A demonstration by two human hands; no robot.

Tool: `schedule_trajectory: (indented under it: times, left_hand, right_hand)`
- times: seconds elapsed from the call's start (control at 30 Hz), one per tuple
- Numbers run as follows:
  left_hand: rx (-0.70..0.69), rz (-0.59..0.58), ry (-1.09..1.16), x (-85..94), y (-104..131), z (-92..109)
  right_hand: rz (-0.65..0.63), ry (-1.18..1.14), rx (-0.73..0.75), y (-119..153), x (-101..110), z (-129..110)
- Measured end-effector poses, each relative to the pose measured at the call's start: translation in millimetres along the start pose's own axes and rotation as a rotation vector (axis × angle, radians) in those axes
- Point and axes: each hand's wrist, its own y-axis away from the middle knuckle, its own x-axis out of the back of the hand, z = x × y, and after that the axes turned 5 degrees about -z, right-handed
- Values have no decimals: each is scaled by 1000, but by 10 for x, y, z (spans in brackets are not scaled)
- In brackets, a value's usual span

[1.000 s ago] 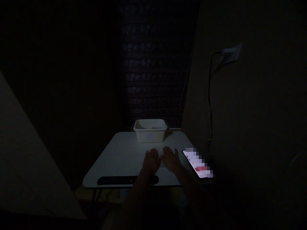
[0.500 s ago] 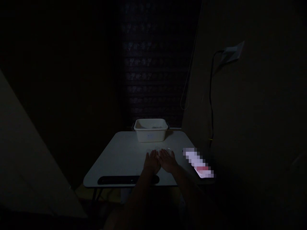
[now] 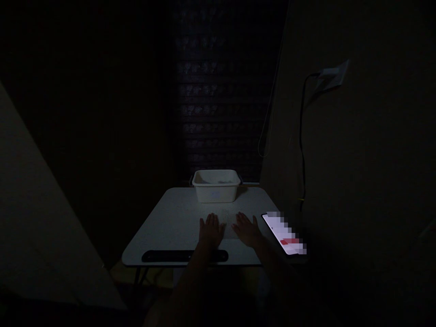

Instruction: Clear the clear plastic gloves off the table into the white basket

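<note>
My left hand (image 3: 211, 231) lies palm down on the white table (image 3: 166, 225), fingers stretched out and a little spread. Opposite it my right hand (image 3: 248, 230) also rests flat, with its fingers extended. Between and partly under the hands is a thin clear plastic piece (image 3: 229, 222), perhaps a bag or sheet; the dim light hides which. Neither hand grips anything. A gap separates the two hands.
A white tub (image 3: 216, 193) with pale contents stands at the table's back. At the right edge lies a device with a lit screen (image 3: 277, 229). A black strip (image 3: 166, 256) runs along the front. A cord (image 3: 300, 136) hangs on the right wall.
My hands, side by side and touching or nearly so before, have moved apart, left hand leftward and right hand rightward. More of the clear plastic shows between them.
</note>
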Motion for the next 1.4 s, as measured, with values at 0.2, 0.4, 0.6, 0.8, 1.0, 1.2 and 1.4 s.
schedule_trajectory:
  times: [0.2,0.4,0.6,0.8,1.0,1.2,1.4]
  left_hand:
    - [26,20,-6,16,-14,26]
    - [-22,49,34,153,-49,179]
    - [-58,31,83,112,-30,239]
    - [-70,61,62,27,-11,212]
    - [-66,66,36,17,-13,224]
    - [-8,66,8,43,-8,191]
    - [8,13,-11,73,8,-19]
  right_hand:
    - [8,-6,-4,-5,11,1]
    - [46,13,-12,-140,77,-122]
    - [0,3,6,-149,18,-193]
    - [-86,-12,37,-104,-34,-157]
    - [-79,-3,33,-126,-73,-152]
    - [41,11,20,-89,-53,-100]
    - [79,0,-5,-29,-13,51]
